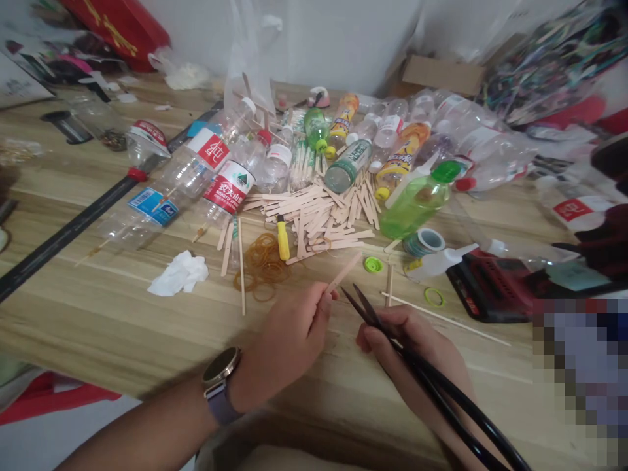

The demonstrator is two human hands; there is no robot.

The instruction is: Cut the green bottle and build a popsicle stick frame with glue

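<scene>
I see my left hand [294, 327] angled toward one-thirty, pinching a stick [346, 270] ("NONGFU" bottle [229, 188] at that hand's eleven), right hand [432, 337] gripping scissors [371, 317].

We see a stick [345, 271]: pale wood, flat, slim, slanting up to the right. Just beside it we have scissors [411, 358]: black, long handles, blades slightly parted, tips pointing up-left.

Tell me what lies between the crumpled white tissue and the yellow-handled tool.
In the head view: flat wooden sticks, a thin stick and brownish rubber bands.
</scene>
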